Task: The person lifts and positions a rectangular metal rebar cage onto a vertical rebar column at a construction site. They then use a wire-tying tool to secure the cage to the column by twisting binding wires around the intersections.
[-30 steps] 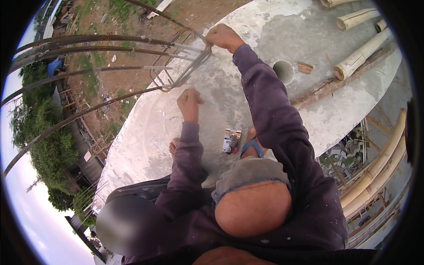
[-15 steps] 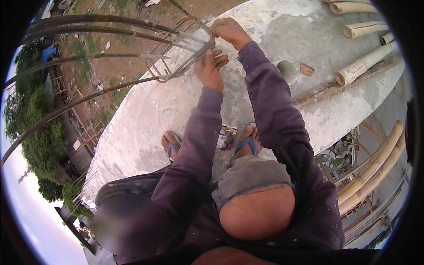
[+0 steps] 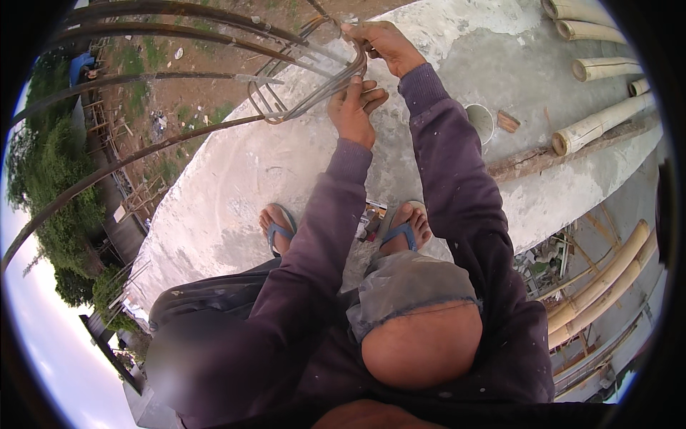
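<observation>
Right grip (image 3: 389, 44): thumb and forefinger closed on the upper corner of a bundle of bent grey-brown steel stirrups (image 3: 318, 98), other fingers curled under. Left grip (image 3: 353, 114): unclosed, palm near the bundle's lower side, thumb tip at the rods, remaining fingers loosely spread; whether the thumb bears on the steel or only overlaps it in view, cannot tell. Bundle lies left of the right grip and above-left of the left one, slanting down-left around the ends of long, rusty, ribbed steel bars (image 3: 128, 28). These bars close off the left side; toward the person, pale concrete slab (image 3: 214, 186) gives room as far as its curved edge, with brown earth (image 3: 214, 61) below and beyond. Right of the right grip, grey concrete extends to a white round open-mouthed tube (image 3: 480, 123), a reddish-brown broken block (image 3: 508, 121) just beside it, then a rough brown timber plank (image 3: 529, 163) and pale cut bamboo poles (image 3: 600, 129). Between the blue-strapped sandals (image 3: 404, 232) sits a small printed carton (image 3: 371, 218), partly covered by the left sleeve. Fingertips behind the rods hidden; individual stirrups overlap, count uncertain; far bar ends and outer bamboo cut off by the dark fisheye rim.
</observation>
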Available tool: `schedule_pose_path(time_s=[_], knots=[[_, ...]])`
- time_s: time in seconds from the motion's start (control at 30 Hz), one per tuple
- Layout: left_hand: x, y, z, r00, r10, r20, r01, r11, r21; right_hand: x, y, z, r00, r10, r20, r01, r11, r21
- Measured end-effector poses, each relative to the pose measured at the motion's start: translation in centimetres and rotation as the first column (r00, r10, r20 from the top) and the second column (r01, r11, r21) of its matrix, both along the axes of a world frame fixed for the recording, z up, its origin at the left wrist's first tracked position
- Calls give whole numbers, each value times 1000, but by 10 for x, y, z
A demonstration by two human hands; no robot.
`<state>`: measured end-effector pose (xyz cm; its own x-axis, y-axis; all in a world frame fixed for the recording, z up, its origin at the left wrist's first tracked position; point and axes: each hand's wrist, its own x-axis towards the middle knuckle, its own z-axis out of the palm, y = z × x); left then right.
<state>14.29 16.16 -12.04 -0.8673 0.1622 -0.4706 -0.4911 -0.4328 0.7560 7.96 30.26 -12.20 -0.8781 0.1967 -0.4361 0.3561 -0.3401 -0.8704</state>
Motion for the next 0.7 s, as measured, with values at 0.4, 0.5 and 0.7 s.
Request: schedule_pose_path(time_s=[0.4, 0.5, 0.7], knots=[[-4, 3, 9, 993, -39, 112, 41, 999, -17, 14, 14, -24, 973, 152, -173, -184, 966, -181], [-6, 1, 13, 991, -67, 113, 66, 998, 7, 12, 17, -36, 943, 198, -267, -288, 888, -360], [-11, -3, 10, 979, -133, 157, 140, 989, -36, 5, 21, -56, 902, 279, -330, -415, 774, -478]])
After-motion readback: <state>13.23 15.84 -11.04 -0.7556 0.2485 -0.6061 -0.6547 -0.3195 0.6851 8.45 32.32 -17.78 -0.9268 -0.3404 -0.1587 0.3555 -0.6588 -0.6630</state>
